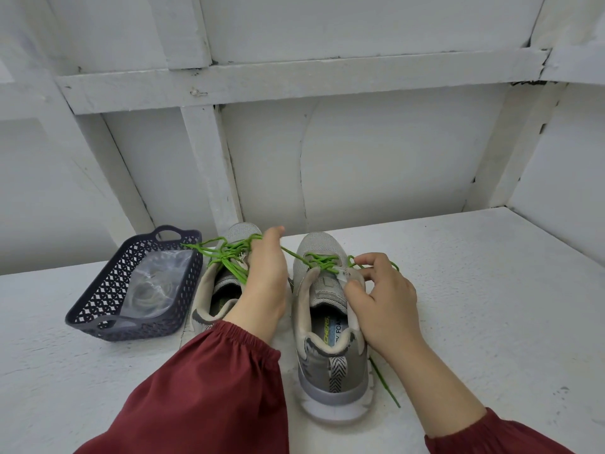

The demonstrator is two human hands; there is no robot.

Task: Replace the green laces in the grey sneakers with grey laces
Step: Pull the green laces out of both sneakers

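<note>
While left hand [265,276] grips green lace [294,255], right hand [383,299] pinches right sneaker [327,355].

Dark basket [106,280] (latticed) sits on white shelf [491,290].

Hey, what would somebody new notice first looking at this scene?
The bright green laces stand out, tangled over two grey sneakers side by side mid-table. The left hand holds a strand stretched across to the right-hand shoe, which the right hand grips at the tongue. At far left, a dark lattice basket holds a clear bag of pale laces.
</note>
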